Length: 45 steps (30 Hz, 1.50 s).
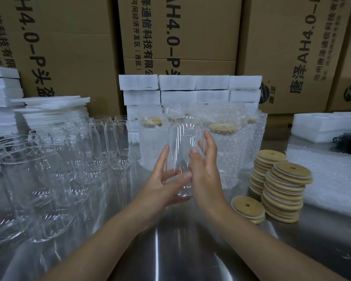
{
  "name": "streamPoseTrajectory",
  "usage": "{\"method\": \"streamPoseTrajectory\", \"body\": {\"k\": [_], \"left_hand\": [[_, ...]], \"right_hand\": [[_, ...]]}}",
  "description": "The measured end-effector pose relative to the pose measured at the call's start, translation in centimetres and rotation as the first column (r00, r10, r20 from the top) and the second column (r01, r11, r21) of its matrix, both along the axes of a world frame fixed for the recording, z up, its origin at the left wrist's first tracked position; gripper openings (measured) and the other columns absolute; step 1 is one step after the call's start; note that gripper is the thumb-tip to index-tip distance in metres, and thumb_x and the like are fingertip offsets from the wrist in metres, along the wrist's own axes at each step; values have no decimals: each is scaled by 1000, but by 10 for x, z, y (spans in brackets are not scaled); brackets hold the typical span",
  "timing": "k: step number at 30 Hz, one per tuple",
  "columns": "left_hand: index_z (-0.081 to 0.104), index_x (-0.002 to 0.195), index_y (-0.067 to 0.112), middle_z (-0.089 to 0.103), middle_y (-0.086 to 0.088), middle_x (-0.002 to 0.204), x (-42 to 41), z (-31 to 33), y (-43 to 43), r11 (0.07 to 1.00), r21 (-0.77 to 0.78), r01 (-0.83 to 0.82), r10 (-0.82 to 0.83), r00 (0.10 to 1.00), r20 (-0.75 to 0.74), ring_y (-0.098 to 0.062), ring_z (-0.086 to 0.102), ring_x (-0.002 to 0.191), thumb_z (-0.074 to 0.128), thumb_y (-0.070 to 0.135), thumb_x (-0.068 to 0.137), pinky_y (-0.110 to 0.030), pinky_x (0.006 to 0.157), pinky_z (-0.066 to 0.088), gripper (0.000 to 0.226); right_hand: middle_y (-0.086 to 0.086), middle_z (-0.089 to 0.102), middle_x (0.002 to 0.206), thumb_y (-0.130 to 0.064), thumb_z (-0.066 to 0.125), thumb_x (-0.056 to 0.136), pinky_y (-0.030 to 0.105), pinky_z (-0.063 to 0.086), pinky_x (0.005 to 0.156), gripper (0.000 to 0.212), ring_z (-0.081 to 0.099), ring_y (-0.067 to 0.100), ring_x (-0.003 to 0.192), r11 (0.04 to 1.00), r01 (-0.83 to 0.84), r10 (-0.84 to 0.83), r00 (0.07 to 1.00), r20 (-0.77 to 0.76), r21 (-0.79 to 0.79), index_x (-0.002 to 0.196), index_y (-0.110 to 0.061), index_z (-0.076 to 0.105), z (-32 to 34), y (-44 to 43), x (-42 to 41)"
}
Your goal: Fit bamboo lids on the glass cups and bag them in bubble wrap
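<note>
Left grip (166,180) curled round glass cup (183,138) low down, right grip (206,169) apart, straight fingers (210,144) touching its side

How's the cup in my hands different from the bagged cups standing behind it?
The cup is bare glass; the bagged cups are sheathed in bubble wrap. The cup has no lid; the bagged cups show bamboo lids on top. The left hand holds the cup; the bagged cups stand on the table. Both are roughly upright.
</note>
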<state>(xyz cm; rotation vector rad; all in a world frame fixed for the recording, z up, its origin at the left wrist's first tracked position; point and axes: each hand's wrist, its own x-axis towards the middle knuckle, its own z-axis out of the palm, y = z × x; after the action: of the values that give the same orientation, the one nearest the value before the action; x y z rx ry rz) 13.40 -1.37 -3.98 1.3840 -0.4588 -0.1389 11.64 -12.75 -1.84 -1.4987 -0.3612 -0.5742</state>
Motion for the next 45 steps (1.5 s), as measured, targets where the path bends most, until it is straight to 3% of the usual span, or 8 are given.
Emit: {"method": "streamPoseTrajectory", "body": {"k": [3,8,14,18,24,29,37,45], "left_hand": [[29,140,57,60,-10,126,-3,7,5,999,48,-17,15,999,46,-15,69,102,90,35,55,-30,72,59,108],[28,139,59,74,0,104,-5,10,9,995,93,-24,18,998,64,-13,71,97,78,49,55,-27,68,58,99],[30,134,62,73,-2,108,-5,10,6,997,79,26,-26,1000,-3,-26,71,97,74,39,70,-36,73,58,80],[24,131,63,69,3,118,-9,5,2,995,56,83,-82,997,-16,-22,68,106,76,39,63,-33,73,58,89],[20,145,48,42,6,129,-11,5,1,956,262,-133,88,980,178,-16,56,117,76,53,51,-33,95,53,110],[30,146,40,53,0,111,-9,5,1,962,160,-223,181,953,244,-26,62,107,80,43,56,-42,88,57,103],[36,138,48,56,-5,92,-5,5,3,974,80,-212,189,954,231,-12,64,77,85,42,65,-37,71,61,88],[37,139,44,68,1,78,-4,6,8,993,40,-108,101,984,145,-9,67,68,77,45,74,-27,59,57,76]], "right_hand": [[-10,29,153,-57,38,88,41,33,113,44,39,12,136,996,-32,37,998,-60,87,129,-62,22,1,-4,3],[-17,51,115,-46,38,99,24,48,76,33,59,6,102,969,-69,113,978,-175,236,129,-56,29,5,-10,11],[2,57,130,-54,60,80,39,56,81,68,65,22,107,912,-140,254,930,-265,386,140,-35,35,8,-12,12],[1,62,123,-51,83,60,35,57,76,91,69,20,99,949,-137,200,958,-206,285,137,-37,36,7,-10,10],[-19,51,123,-64,63,65,12,49,74,82,61,-4,101,998,-2,5,999,-44,69,135,-55,21,-1,-6,6],[-28,47,118,-66,49,74,6,45,72,58,54,-18,100,991,-16,20,999,-27,129,125,-69,21,1,-5,4],[-21,55,116,-64,54,80,34,47,96,37,63,11,107,975,-91,113,989,-97,204,108,-70,31,5,-7,9],[-1,61,118,-56,58,65,25,52,86,85,69,6,91,927,-216,269,952,-142,308,143,-33,32,7,-8,9]]}}
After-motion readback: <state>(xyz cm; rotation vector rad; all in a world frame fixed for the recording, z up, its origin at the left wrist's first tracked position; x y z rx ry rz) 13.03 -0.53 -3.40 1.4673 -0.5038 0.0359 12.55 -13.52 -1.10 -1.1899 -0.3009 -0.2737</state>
